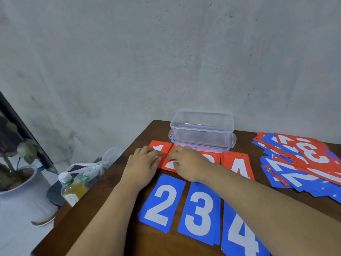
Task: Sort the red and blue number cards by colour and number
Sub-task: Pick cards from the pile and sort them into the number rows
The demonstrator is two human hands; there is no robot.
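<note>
Head view: a wooden table (158, 244) runs along a grey wall (166, 52).
Loose pile: over on the right, a heap of cards (302, 163), red and blue overlapping every which way, with a red 3 on top.
Box: a clear plastic box (202, 130) at the back edge, open at the top and seated on its lid. There's a small dark mark on its floor, too small to read.
Blue row: nearest us, blue 2 (162, 202), blue 3 (200, 213) and blue 4 (239, 235) lie side by side, face up.
Red row: just behind them, red 1 (160, 147), then a red card (170, 166) with its number covered, and red 4 (238, 167) further right.
Left hand: the left hand (145, 163) lies flat, fingers fairly straight, tips on red 1.
Right hand: the right hand (186, 163) has bent fingers with tips on the covered red card. Pinching or only pressing? I cannot tell.
Bottle: off the table to the left, a bottle (72, 187) of yellow drink with a white cap and a green label, print unreadable.
</note>
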